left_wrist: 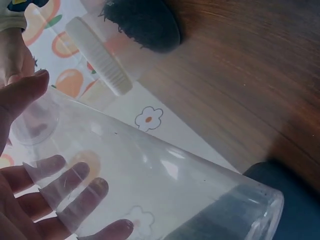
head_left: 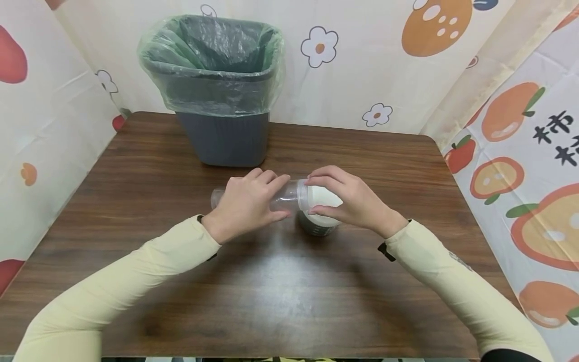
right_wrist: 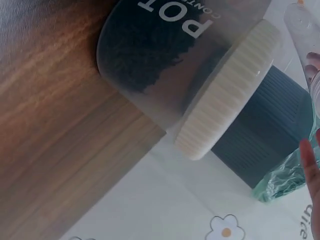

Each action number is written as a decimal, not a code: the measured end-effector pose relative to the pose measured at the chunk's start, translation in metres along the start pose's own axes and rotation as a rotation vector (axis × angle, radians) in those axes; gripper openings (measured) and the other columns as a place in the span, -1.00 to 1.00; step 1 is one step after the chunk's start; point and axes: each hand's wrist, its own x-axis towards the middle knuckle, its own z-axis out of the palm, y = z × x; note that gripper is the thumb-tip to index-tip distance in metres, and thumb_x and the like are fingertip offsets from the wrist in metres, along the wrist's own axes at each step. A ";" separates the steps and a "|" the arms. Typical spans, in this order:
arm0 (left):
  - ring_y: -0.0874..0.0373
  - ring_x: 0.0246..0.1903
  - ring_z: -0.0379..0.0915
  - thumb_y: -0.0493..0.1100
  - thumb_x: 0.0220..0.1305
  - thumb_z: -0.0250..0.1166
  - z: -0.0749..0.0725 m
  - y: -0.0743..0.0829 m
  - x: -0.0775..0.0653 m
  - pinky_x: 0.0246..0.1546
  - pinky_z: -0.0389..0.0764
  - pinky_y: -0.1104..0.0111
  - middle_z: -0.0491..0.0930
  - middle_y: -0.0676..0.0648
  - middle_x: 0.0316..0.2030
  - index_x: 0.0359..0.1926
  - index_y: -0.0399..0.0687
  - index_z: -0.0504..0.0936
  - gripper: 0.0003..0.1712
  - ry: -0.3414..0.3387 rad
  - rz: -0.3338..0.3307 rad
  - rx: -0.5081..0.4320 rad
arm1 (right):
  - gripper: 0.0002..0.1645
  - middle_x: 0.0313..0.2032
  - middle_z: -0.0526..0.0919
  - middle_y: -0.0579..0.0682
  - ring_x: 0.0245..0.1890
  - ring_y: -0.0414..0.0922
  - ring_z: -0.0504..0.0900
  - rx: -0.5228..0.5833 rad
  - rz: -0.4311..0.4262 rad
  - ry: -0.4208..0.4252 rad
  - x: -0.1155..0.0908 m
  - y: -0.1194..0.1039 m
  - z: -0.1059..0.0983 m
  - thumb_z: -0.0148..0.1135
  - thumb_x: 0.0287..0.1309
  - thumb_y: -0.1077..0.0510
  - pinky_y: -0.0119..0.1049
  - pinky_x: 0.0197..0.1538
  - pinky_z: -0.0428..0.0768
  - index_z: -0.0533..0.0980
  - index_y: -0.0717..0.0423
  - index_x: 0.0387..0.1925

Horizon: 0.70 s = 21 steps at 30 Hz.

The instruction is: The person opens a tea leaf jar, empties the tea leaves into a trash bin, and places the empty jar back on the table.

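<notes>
A clear plastic bottle (head_left: 289,197) lies sideways above the table in the head view, its ringed mouth end to the right. My left hand (head_left: 250,198) holds it around the body, thumb on one side and fingers on the other; the left wrist view shows the fingers (left_wrist: 87,192) along the clear wall. At the ringed end, my right hand (head_left: 348,197) curves its fingers and thumb around the rim. Below that hand stands a jar (head_left: 318,229) with a ribbed white lid (right_wrist: 230,90), dark contents and the letters POT. The right hand is mostly outside the right wrist view.
A dark grey trash bin (head_left: 226,138) lined with a green bag (head_left: 217,93) stands at the back left of the brown wooden table (head_left: 384,166). Patterned cloth with fruit and flowers (head_left: 319,47) hangs behind the table and along both sides.
</notes>
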 end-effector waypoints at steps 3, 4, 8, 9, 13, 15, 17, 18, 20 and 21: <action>0.04 -0.37 0.50 0.23 -0.18 0.52 0.000 0.000 0.000 -0.64 0.54 0.24 0.60 -0.05 -0.30 0.01 -0.12 0.59 -0.23 0.003 0.010 0.008 | -0.33 -0.02 0.54 0.01 0.01 -0.09 0.53 0.039 0.069 0.010 -0.001 0.001 0.001 0.54 -0.14 0.09 -0.31 0.02 0.49 0.51 0.17 0.05; 0.03 -0.37 0.50 0.23 -0.18 0.52 0.000 0.000 0.000 -0.64 0.54 0.24 0.60 -0.06 -0.30 0.01 -0.13 0.59 -0.23 0.004 0.008 0.011 | -0.33 -0.01 0.54 0.00 0.01 -0.10 0.53 0.055 0.087 0.010 -0.001 0.001 0.001 0.53 -0.13 0.09 -0.30 0.02 0.50 0.51 0.17 0.06; 0.04 -0.36 0.53 0.24 -0.19 0.52 -0.001 0.000 0.001 -0.65 0.54 0.22 0.61 -0.05 -0.30 0.01 -0.10 0.60 -0.23 -0.025 -0.021 -0.002 | -0.31 0.02 0.52 -0.02 0.03 -0.11 0.52 0.077 0.118 -0.015 -0.001 0.001 0.002 0.52 -0.11 0.10 -0.29 0.00 0.51 0.48 0.16 0.11; 0.05 -0.36 0.53 0.24 -0.19 0.52 -0.001 0.000 0.001 -0.66 0.54 0.21 0.61 -0.04 -0.30 0.01 -0.09 0.60 -0.23 -0.039 -0.034 -0.014 | -0.28 0.04 0.51 -0.02 0.04 -0.11 0.51 0.062 0.108 -0.026 -0.001 0.001 0.002 0.52 -0.11 0.09 -0.28 0.01 0.50 0.46 0.16 0.12; 0.07 -0.37 0.55 0.26 -0.19 0.51 -0.004 0.000 0.003 -0.66 0.53 0.22 0.62 -0.02 -0.29 0.01 -0.04 0.61 -0.24 -0.090 -0.068 -0.067 | -0.22 0.08 0.48 0.04 0.07 -0.06 0.50 -0.013 0.019 -0.064 0.000 0.002 0.000 0.52 -0.13 0.10 -0.25 0.07 0.47 0.41 0.19 0.16; 0.08 -0.38 0.54 0.27 -0.19 0.50 -0.005 0.000 0.004 -0.68 0.50 0.24 0.62 0.00 -0.29 0.01 -0.02 0.62 -0.25 -0.101 -0.071 -0.080 | -0.23 0.08 0.49 0.08 0.07 -0.03 0.51 -0.039 -0.033 -0.068 0.001 0.003 -0.001 0.51 -0.13 0.13 -0.23 0.10 0.46 0.40 0.22 0.15; 0.09 -0.38 0.54 0.27 -0.19 0.50 -0.006 0.000 0.005 -0.69 0.48 0.26 0.62 0.00 -0.30 0.01 -0.02 0.62 -0.25 -0.099 -0.061 -0.081 | -0.26 0.05 0.51 0.09 0.04 -0.03 0.52 -0.041 -0.057 -0.062 0.002 0.003 -0.001 0.50 -0.11 0.14 -0.23 0.09 0.47 0.41 0.23 0.13; 0.09 -0.38 0.53 0.27 -0.19 0.50 -0.006 0.000 0.005 -0.70 0.47 0.26 0.62 0.01 -0.30 0.01 -0.02 0.62 -0.25 -0.093 -0.053 -0.080 | -0.28 0.03 0.52 0.09 0.03 -0.03 0.53 -0.036 -0.056 -0.056 0.002 0.002 -0.002 0.49 -0.09 0.13 -0.23 0.08 0.48 0.42 0.24 0.12; 0.08 -0.36 0.53 0.26 -0.20 0.51 -0.007 0.001 0.006 -0.71 0.46 0.26 0.62 0.00 -0.30 0.01 -0.03 0.62 -0.25 -0.075 -0.031 -0.071 | -0.30 -0.03 0.55 0.08 -0.02 -0.04 0.56 -0.022 -0.037 -0.042 0.002 0.002 -0.002 0.47 -0.05 0.03 -0.23 0.03 0.51 0.43 0.26 0.09; 0.08 -0.35 0.53 0.25 -0.20 0.52 -0.007 0.001 0.006 -0.71 0.47 0.26 0.62 0.00 -0.29 0.01 -0.04 0.62 -0.25 -0.063 -0.018 -0.066 | -0.30 -0.07 0.57 0.06 -0.07 -0.06 0.57 -0.010 -0.015 -0.034 0.002 0.002 -0.001 0.45 -0.03 -0.03 -0.23 -0.02 0.53 0.44 0.27 0.08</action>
